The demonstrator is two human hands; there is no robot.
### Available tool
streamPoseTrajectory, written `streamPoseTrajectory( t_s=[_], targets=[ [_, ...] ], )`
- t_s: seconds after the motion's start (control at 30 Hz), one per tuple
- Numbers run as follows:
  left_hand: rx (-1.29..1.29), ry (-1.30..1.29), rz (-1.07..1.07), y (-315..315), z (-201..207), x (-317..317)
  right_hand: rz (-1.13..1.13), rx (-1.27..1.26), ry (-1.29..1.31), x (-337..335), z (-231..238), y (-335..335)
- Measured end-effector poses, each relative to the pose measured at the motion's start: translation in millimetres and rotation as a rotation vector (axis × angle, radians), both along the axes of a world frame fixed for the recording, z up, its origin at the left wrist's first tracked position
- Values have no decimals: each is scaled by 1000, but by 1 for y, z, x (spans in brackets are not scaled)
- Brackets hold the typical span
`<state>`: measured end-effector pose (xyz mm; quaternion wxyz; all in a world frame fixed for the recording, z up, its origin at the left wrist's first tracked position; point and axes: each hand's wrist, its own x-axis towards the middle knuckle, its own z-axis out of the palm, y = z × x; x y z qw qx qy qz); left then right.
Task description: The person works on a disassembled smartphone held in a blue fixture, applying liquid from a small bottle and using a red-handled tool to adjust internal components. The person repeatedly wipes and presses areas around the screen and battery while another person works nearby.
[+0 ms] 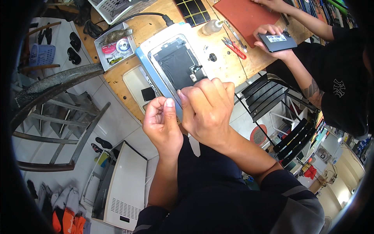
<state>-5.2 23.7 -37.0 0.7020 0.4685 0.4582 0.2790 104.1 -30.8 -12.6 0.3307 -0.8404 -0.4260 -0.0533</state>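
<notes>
Black-backed phone screen panel [177,64] just beyond both hands, right hand [206,111] pinching its near edge, left hand [161,123] curled shut beside.

Two bare hands, no gloves, rings or watch. Left hand [161,121] at centre frame; right hand [206,109] just toward 3 o'clock of it. Thumbnail on left hand short, pale, clearly visible. Forearms bare from wrist to near elbow, entering from 6 o'clock. Dark navy sleeves [290,195] pushed up around elbows; paler grey band across right sleeve, thinner grey stripe at left cuff near 7 o'clock. Dark navy garment [206,183] over lap and torso between forearms, plain, no print discernible. Fabric matte, lightly creased. Fingers unadorned; other nails mostly hidden from view.
</notes>
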Motion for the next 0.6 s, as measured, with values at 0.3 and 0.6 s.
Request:
streamPoseTrajectory(
  t_s=[0.3,0.6],
  targets=[
    [3,-7,30,4,0,7,2,-8,-17,3,-2,5],
    [22,-15,74,15,2,19,9,2,-39,10,-4,19]
  ],
)
